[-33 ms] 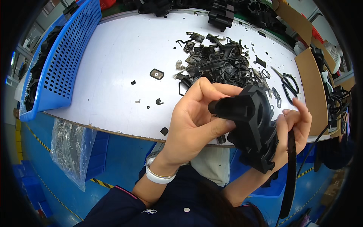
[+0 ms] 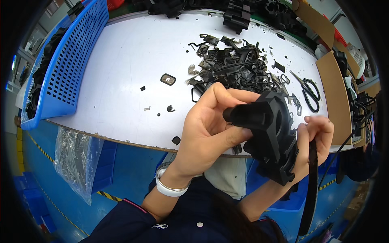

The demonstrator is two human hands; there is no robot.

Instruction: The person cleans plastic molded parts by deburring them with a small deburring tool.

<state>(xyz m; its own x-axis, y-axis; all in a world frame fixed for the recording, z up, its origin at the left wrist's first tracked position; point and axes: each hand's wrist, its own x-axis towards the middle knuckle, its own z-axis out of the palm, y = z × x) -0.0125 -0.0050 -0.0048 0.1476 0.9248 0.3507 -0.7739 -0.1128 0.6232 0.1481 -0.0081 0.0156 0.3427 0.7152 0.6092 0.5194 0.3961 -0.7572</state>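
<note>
My left hand (image 2: 210,129) grips a black molded plastic part (image 2: 269,133) above the table's near edge, thumb on its near side and fingers behind. The part is bulky, with a rounded tube-like end toward my left palm and a round opening in its face. My right hand (image 2: 314,139) is behind and to the right of the part, its fingers curled. A long, narrow black strip (image 2: 311,182) hangs down from those fingers; its exact kind is unclear. The part hides some of my right hand and wrist.
A heap of black plastic scraps (image 2: 239,65) lies beyond my hands on the white table (image 2: 125,60). Black-handled scissors (image 2: 310,93) lie right, beside a cardboard box (image 2: 334,97). A blue basket (image 2: 69,77) stands left. An oval badge-like piece (image 2: 168,79) lies mid-table.
My right index finger, raised before, is now bent down toward the other fingers. My left hand and the black part have stayed in place.
</note>
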